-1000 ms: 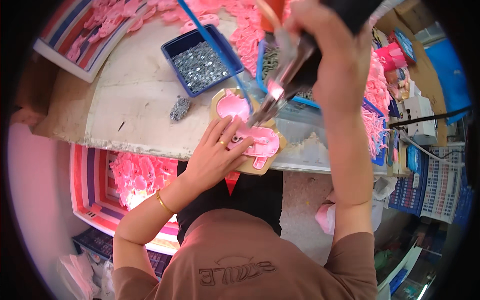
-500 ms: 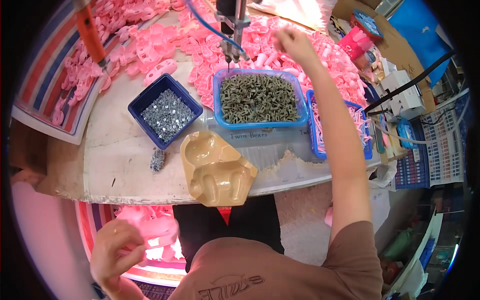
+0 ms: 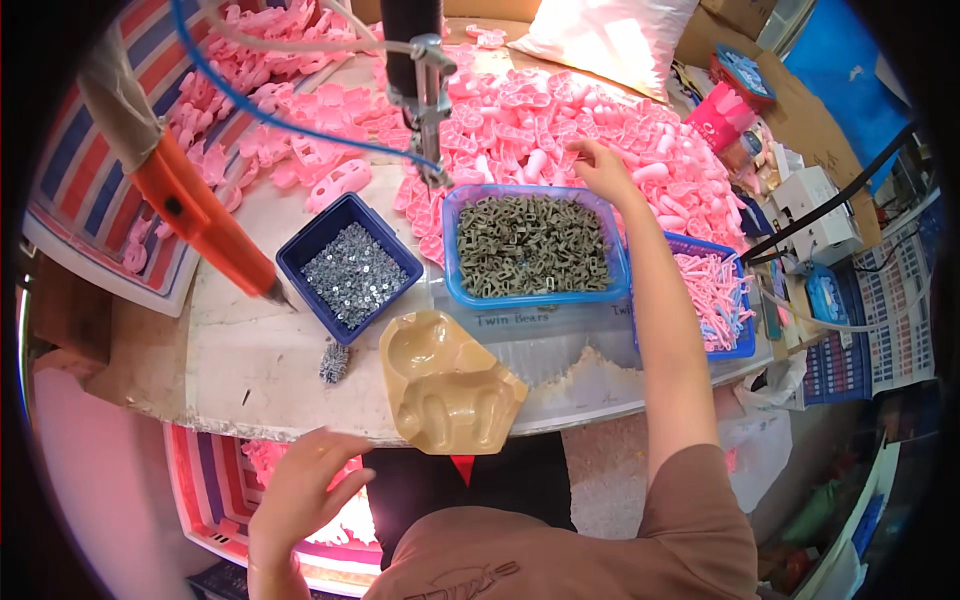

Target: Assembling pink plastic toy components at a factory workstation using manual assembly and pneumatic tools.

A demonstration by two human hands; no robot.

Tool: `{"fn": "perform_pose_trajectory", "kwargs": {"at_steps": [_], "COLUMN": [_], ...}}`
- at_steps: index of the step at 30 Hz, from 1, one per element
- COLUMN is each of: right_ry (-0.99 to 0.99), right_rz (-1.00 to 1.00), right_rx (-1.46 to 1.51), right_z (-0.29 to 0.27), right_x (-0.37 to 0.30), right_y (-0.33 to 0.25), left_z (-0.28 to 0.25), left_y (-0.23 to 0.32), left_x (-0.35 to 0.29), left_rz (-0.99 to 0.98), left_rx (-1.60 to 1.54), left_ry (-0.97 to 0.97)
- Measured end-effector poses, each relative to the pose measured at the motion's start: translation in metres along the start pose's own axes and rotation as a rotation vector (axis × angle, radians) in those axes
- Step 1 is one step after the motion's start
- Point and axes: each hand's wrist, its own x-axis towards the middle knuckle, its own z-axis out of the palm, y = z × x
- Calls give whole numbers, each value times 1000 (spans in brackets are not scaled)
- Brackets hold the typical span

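My right hand (image 3: pixel 605 172) reaches over the near part of a large pile of pink plastic shell parts (image 3: pixel 520 115), fingers apart, with nothing visible in it. My left hand (image 3: pixel 310 490) hangs at the table's front edge, open and holding nothing, its thumb spread from the fingers. Between my arms a shiny tan moulded holder (image 3: pixel 455 385) with rounded hollows lies bare near that edge. Behind it stands a light-blue tub (image 3: pixel 540 300) of small grey-green clip-like pieces, below my right wrist. To the left is a dark-blue square bin (image 3: pixel 396 297) of small silvery metal parts.
An orange-bodied tool (image 3: pixel 200 215) hangs at the left, above the table (image 3: pixel 220 350). A metal fixture (image 3: pixel 430 110) with a blue hose comes down behind the tub. Beside my right forearm sits a blue basket (image 3: pixel 742 348) of thin pink sticks. A small metallic cluster (image 3: pixel 334 363) lies near the bin.
My left hand has risen toward the table edge and moved right, its curled fingers now spread. My right hand remains over the pink pile. The view has shifted, showing more of the hanging tool.
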Motion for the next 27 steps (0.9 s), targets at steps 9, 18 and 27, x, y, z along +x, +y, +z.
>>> {"fn": "perform_pose_trajectory", "kwargs": {"at_steps": [9, 18, 27], "right_ry": [-674, -924, -88], "right_rz": [94, 125, 215], "right_rx": [635, 684, -482], "right_z": [-40, -37, 85], "right_x": [-128, -109, 52], "right_y": [-113, -121, -63], "left_z": [66, 84, 88], "left_y": [50, 46, 39], "left_x": [123, 125, 75], "left_rz": [433, 660, 602], "left_rx": [-32, 19, 164], "left_ry": [309, 547, 483]}}
